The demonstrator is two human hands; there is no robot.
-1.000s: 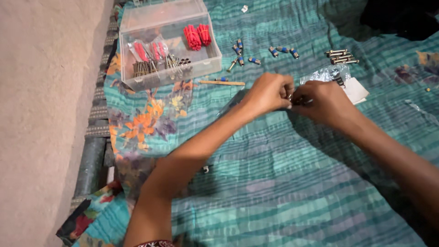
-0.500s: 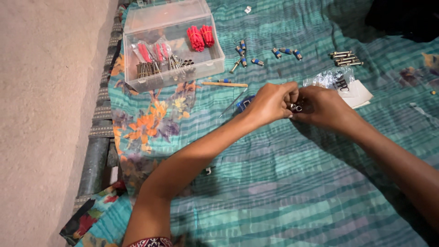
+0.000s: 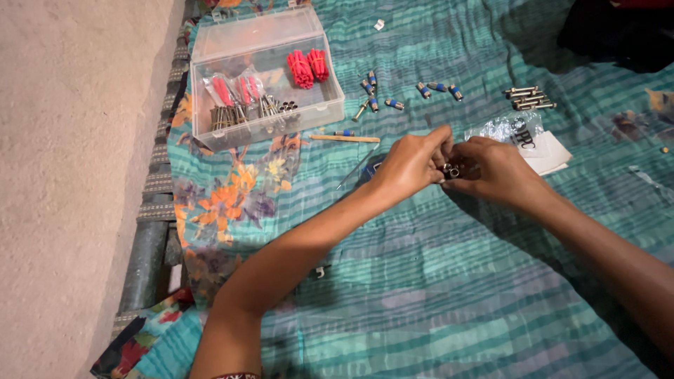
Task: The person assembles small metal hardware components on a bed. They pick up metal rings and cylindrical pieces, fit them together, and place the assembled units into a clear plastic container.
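**Hands joined on a small metal fitting**

Both hands, left hand (image 3: 411,163) and right hand (image 3: 491,172), pinched a small metal fitting (image 3: 451,169) between fingertips above the teal cloth (image 3: 435,295). Blue-capped pieces (image 3: 372,88), loose bolts (image 3: 528,98) and the clear parts box (image 3: 263,77) lay beyond, apparently unassembled.

Teal striped bedcover (image 3: 435,295) (floral edge) bears clear box (image 3: 263,77), bolts (image 3: 528,98).

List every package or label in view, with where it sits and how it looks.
Clear plastic box: upper left on the cloth, rectangular, lid open, holding red plugs and small clear bags of screws.
Crinkled clear bag: right of the hands, with dark print.
White paper slip: under that bag, flat.
No screens or signs.
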